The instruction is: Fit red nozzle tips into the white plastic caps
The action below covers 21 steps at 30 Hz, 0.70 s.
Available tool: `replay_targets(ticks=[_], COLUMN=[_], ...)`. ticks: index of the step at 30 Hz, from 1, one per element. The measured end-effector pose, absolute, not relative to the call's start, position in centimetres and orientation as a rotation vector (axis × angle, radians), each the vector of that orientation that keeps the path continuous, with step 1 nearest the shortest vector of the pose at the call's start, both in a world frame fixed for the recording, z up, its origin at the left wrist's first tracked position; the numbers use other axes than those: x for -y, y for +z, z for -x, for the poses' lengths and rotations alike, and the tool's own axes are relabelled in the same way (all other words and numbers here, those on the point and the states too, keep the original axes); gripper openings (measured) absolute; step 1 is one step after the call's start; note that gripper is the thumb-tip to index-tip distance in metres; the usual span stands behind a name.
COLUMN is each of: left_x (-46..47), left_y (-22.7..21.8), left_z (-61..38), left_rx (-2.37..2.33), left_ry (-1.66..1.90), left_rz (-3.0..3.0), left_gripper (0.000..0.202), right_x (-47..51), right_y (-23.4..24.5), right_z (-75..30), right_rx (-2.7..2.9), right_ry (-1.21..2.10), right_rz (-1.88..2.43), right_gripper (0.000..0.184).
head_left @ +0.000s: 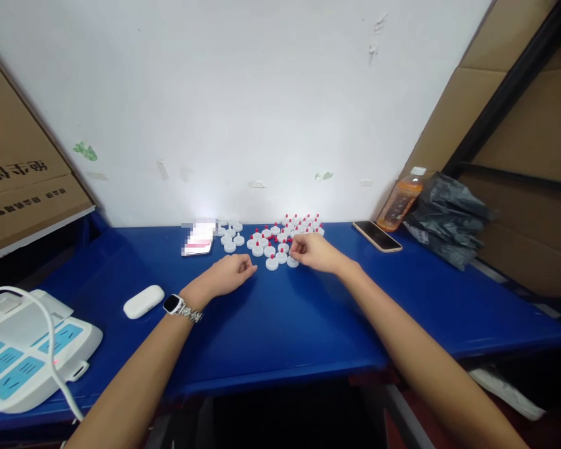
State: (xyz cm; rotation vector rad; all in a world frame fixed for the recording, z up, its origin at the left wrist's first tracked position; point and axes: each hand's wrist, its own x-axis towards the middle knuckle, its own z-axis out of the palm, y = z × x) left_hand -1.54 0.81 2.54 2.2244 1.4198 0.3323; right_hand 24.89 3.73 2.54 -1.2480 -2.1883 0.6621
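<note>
Several small white caps with red tips point(280, 240) lie in a cluster on the blue table point(285, 324) near the wall. My right hand point(314, 252) rests at the cluster's near edge, fingers curled in a pinch against one white cap point(292, 262). My left hand point(231, 273), with a watch on its wrist, lies on the table just left of the caps, fingers curled closed; what it holds, if anything, is hidden. One cap point(272, 264) sits between the two hands.
A phone with a lit screen point(199, 239) lies left of the caps and a dark phone point(377, 236) to the right. An orange drink bottle point(401, 199) and a grey bag point(446, 218) stand far right. A white earbud case point(143, 301) and a white device point(23, 352) sit left.
</note>
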Motion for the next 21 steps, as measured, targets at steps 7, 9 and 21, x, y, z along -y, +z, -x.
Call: replay_targets(ticks=[7, 9, 21], left_x=[-1.5, -1.6, -1.1], left_y=[1.7, 1.5, 2.0], left_z=[3.3, 3.9, 4.1], left_rx=[-1.502, -1.558, -1.695], left_ry=[0.329, 0.363, 0.332], left_rz=[-2.189, -2.19, -2.215], left_gripper=[0.031, 0.029, 0.029], right_x=[-3.6, -4.0, -15.7], right_y=[3.6, 4.6, 6.0], right_z=[-25.0, -24.0, -10.9], right_rx=[2.238, 2.242, 2.55], right_ry=[0.327, 0.211, 0.102], right_rz=[1.398, 1.414, 1.432], right_gripper=[0.014, 0.018, 0.035])
